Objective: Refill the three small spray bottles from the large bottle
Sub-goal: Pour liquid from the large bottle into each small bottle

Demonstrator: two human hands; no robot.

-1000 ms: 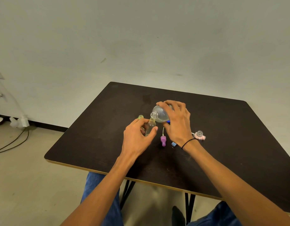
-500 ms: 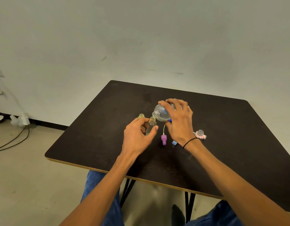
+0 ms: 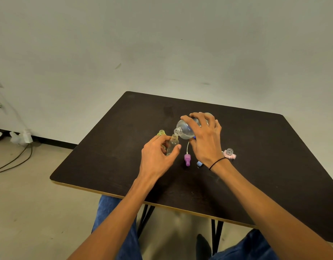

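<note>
Dark surface [image 3: 255, 166] before us, we grip the tilted large bottle [image 3: 184, 128] right-handed and the clear small spray bottle [image 3: 172, 146] left-handed, pouring; two uncapped bottles wait.

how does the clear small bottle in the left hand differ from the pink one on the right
The clear small bottle stands gripped by the left hand, under the tilted large clear bottle's mouth. The pink small bottle sits untouched beside the right hand's wrist. Both are uncapped.
</note>
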